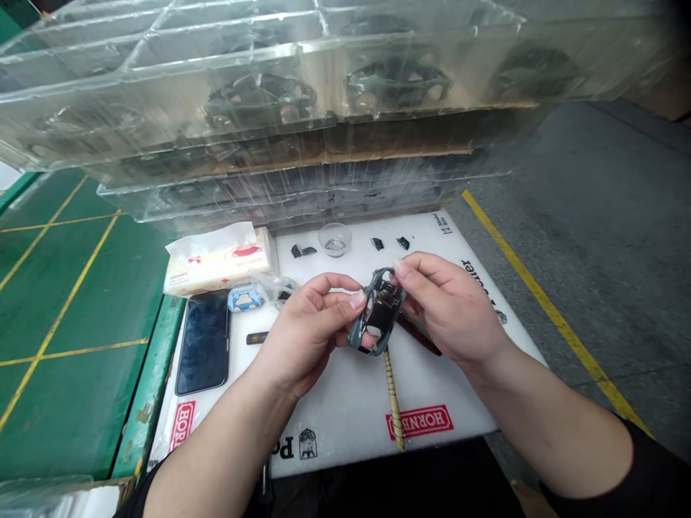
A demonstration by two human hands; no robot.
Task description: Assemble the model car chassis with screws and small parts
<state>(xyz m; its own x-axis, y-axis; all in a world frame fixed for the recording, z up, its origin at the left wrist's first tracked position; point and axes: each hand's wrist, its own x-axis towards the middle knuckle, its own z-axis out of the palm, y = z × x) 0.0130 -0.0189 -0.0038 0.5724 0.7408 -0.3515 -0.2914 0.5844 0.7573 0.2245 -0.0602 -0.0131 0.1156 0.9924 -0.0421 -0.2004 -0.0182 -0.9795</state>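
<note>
over the white board (335,410), left hand (305,324) and right hand (448,302), pinched closed, hold the grey shell (383,315) at opposite sides, presumably for steadiness.

Head cam looks fwd & down from above the wearer's forearms (232,432), close range, w/ L hand (309,322) & R hand (452,308) approx. mid-frame, white board (345,410) beneath & tray stack (162,101) across top.
</note>
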